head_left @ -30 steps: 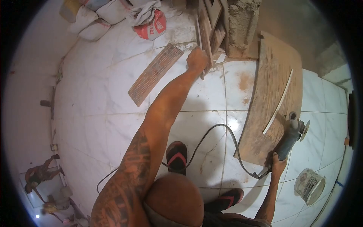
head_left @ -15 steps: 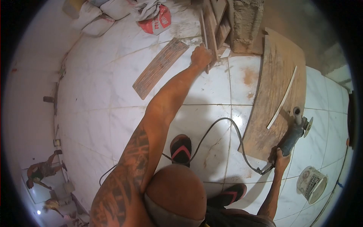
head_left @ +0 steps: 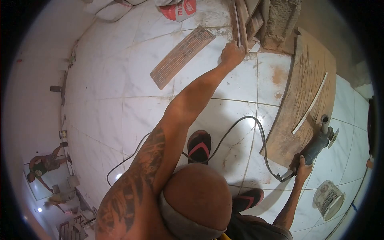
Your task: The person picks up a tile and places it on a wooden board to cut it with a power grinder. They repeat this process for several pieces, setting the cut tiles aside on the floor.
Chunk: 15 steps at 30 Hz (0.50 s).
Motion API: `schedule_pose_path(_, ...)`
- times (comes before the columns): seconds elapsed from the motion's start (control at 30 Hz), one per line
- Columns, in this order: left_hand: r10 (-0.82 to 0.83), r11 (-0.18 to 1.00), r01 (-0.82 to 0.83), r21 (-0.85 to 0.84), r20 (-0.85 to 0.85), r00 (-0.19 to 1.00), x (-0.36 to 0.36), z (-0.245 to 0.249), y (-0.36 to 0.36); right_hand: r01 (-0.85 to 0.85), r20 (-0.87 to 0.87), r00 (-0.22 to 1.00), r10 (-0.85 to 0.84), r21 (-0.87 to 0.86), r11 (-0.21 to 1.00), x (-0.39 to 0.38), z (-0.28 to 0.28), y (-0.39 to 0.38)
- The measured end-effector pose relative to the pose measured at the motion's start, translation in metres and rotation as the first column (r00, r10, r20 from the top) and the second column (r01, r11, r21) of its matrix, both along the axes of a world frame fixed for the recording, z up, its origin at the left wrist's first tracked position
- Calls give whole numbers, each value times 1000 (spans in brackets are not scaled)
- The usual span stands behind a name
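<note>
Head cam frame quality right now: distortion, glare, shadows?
Head view: strong fisheye, dark vignetted edges; head view: glare spot on floor tiles near the power cord, soft shadow beside the flip-flops; head view: angle grinder legible, lower-left background people small, soft.

Leaning planks [head_left: 239, 26] & red/wht bag [head_left: 180, 11] cut off @ top; blk cord [head_left: 247, 117] pt. hidden behind L arm [head_left: 188, 104].

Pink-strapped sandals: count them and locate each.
2. The left sandal is just right of the tattooed left arm; the right sandal, partly hidden, is below and left of the right hand holding the grinder. Others could be hidden.
</note>
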<state>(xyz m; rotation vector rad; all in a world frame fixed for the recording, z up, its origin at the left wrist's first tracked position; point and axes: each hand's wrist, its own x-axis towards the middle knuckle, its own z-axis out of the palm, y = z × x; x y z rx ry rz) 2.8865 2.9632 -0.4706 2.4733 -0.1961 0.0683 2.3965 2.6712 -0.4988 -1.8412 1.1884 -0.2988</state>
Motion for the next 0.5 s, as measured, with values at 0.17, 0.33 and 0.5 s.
schedule_pose_path(0.17, -130, 990, 123, -64, -123, 984, -6, 5, 12, -11, -1, 1000, 11, 8, 1000, 3, 9, 5)
schedule_pose_path(0.33, -112, 986, 98, -137, -100, 989, -21, 2, 21, -20, -6, 1000, 20, -40, 999, 1, 5, 3)
schedule_pose_path(0.5, -140, 975, 126, -183, -66, 988, -21, -3, 26, -4, 14, 1000, 3, 44, 999, 2, 10, 4)
